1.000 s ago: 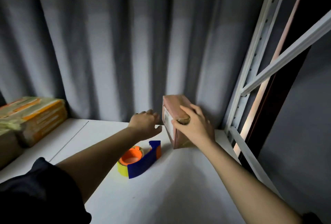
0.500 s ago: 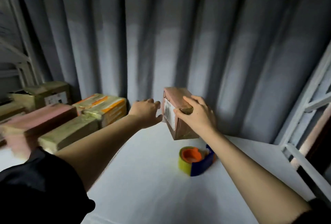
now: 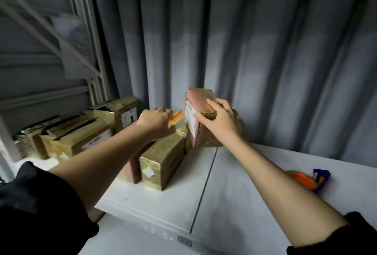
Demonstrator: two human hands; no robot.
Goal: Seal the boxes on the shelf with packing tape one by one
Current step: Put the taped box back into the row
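Two bare forearms reach out over a white shelf that stands before a grey curtain. Taking the pinkish box as the landmark, the curtain hangs directly behind it and a grey metal rack frame rises far to its left. A row of tan boxes sits on the shelf to the left of the pinkish box, several of them with white labels and torn or open tops. Nearer the person and just left of and below the pinkish box lies a gold-taped box, with another pinkish parcel pressed against its left side.

The pinkish box itself stands on end, tilted, its lower corner near the shelf at the back; whether it touches the shelf cannot be told. It bears a white label and handwriting on its left face. The right hand grips it from the right, the fingers wrapped over its top edge and the thumb pressed on the label side. The left hand hovers just left of the pinkish box above the gold-taped box, knuckles up and fingers loosely curled, holding nothing.

Well to the right of the pinkish box, an orange-and-blue tape dispenser lies on the shelf, partly hidden behind the right forearm.
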